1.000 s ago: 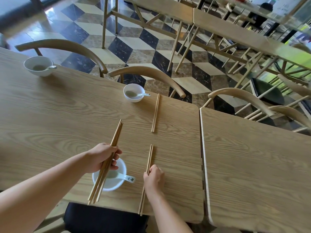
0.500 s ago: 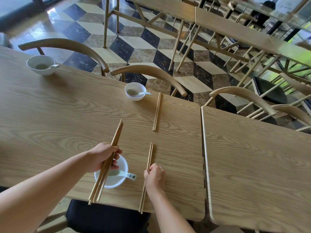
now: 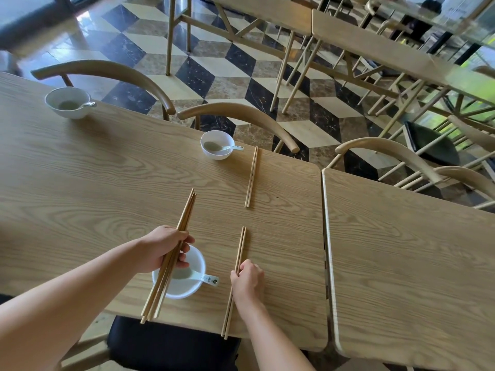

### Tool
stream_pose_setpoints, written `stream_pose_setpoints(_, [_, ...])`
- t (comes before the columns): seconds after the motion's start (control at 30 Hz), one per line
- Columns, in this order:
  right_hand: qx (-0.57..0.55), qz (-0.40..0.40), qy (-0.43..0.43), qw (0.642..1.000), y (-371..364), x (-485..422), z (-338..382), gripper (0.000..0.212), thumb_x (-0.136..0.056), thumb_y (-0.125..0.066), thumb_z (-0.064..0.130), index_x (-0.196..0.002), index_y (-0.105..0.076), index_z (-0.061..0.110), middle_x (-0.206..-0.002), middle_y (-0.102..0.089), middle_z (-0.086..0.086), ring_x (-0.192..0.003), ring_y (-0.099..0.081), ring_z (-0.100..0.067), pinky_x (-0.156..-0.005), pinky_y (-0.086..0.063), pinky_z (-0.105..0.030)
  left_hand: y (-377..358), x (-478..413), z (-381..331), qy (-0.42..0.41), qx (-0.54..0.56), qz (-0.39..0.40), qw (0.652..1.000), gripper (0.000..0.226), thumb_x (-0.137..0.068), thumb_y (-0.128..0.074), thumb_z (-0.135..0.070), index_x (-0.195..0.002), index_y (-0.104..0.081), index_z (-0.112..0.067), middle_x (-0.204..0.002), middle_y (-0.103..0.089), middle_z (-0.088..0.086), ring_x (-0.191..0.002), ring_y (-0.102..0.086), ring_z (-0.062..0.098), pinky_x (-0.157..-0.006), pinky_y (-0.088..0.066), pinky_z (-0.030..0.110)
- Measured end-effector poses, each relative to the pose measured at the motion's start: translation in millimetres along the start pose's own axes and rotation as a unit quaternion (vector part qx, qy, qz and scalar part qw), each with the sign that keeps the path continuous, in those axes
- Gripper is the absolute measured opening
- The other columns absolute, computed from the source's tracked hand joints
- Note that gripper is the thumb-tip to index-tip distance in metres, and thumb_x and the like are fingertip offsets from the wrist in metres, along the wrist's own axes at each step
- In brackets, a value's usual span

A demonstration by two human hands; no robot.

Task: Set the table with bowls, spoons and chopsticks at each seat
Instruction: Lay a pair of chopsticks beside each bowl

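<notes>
My left hand [image 3: 163, 247] grips a bundle of wooden chopsticks [image 3: 184, 215] above the near white bowl [image 3: 187, 287], which holds a white spoon [image 3: 206, 278]. My right hand [image 3: 247, 281] rests on a pair of chopsticks [image 3: 241, 245] lying flat to the right of that bowl, fingers curled against it. Across the wooden table [image 3: 93, 183], a second white bowl with spoon [image 3: 217, 144] has a chopstick pair [image 3: 251, 176] lying beside it. A third bowl with spoon [image 3: 68, 101] stands at the far left, with no chopsticks next to it.
A second table [image 3: 415, 263] abuts on the right. Curved wooden chair backs [image 3: 241, 113] line the far edge, and a black-cushioned chair [image 3: 171, 341] sits under the near edge. More tables and chairs stand beyond on a chequered floor.
The view has shifted slightly. My right hand has slid a little along the near chopstick pair; my left hand still holds its bundle in the same place.
</notes>
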State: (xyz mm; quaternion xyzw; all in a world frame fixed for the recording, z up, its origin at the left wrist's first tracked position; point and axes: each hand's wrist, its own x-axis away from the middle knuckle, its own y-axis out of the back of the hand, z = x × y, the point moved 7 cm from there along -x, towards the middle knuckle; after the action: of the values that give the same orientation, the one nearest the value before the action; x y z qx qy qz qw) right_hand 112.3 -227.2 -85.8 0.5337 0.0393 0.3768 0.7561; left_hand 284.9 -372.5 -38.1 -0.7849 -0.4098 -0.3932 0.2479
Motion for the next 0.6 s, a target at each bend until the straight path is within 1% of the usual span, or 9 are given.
stream_pose_setpoints(0.13, [0.003,0.008,0.005,1.0,-0.6,0.0,1.2,0.012,-0.09,-0.064,0.023,-0.084,-0.054,0.018,-0.097,-0.066,-0.007,-0.094,-0.06,-0.023,-0.081,-0.044,-0.03,0.2,0.0,-0.5,0.005,0.001,-0.001,1.0,0.026,-0.104,-0.044,-0.013,-0.098,-0.062,0.004,-0.067,-0.054,0.013,-0.054,-0.051,0.024,-0.047,-0.056,0.034])
stream_pose_setpoints(0.23, [0.006,0.006,0.007,1.0,-0.6,0.6,1.9,0.014,-0.09,-0.063,0.022,-0.083,-0.052,0.019,-0.098,-0.065,-0.007,-0.095,-0.06,-0.023,-0.081,-0.044,-0.029,-0.1,0.0,-0.9,0.008,0.001,0.002,1.0,0.025,-0.104,-0.044,-0.014,-0.1,-0.062,0.004,-0.068,-0.054,0.013,-0.054,-0.052,0.024,-0.047,-0.056,0.034])
stream_pose_setpoints(0.3, [0.012,0.004,0.006,1.0,-0.7,0.5,1.6,0.011,-0.091,-0.063,0.023,-0.088,-0.059,0.014,-0.099,-0.066,-0.007,-0.095,-0.059,-0.023,-0.081,-0.044,-0.029,0.1,0.4,-1.0,0.008,0.0,0.003,1.0,0.025,-0.104,-0.044,-0.014,-0.1,-0.062,0.004,-0.068,-0.054,0.013,-0.055,-0.052,0.024,-0.047,-0.056,0.034])
stream_pose_setpoints(0.37, [0.017,0.004,0.008,1.0,-0.8,0.1,2.1,0.014,-0.091,-0.062,0.024,-0.092,-0.061,0.01,-0.099,-0.065,-0.007,-0.096,-0.059,-0.024,-0.082,-0.044,-0.029,0.5,1.2,-1.6,0.006,0.0,0.005,1.0,0.026,-0.105,-0.044,-0.014,-0.099,-0.062,0.003,-0.068,-0.054,0.013,-0.055,-0.052,0.024,-0.047,-0.056,0.034])
stream_pose_setpoints(0.47, [0.015,0.007,0.008,1.0,-0.9,1.0,3.3,0.011,-0.091,-0.062,0.022,-0.088,-0.059,0.012,-0.1,-0.064,-0.007,-0.095,-0.059,-0.023,-0.082,-0.045,-0.03,2.0,2.6,-3.1,0.004,-0.001,0.005,1.0,0.026,-0.105,-0.044,-0.014,-0.1,-0.062,0.003,-0.068,-0.053,0.013,-0.055,-0.051,0.024,-0.047,-0.056,0.034])
stream_pose_setpoints(0.6, [0.012,0.008,0.007,1.0,-0.7,1.2,3.9,0.011,-0.091,-0.062,0.022,-0.089,-0.058,0.012,-0.1,-0.063,-0.007,-0.094,-0.059,-0.022,-0.081,-0.046,-0.03,4.5,5.4,-6.6,-0.001,-0.004,0.004,1.0,0.026,-0.105,-0.043,-0.014,-0.099,-0.061,0.003,-0.069,-0.053,0.013,-0.055,-0.051,0.024,-0.047,-0.057,0.034])
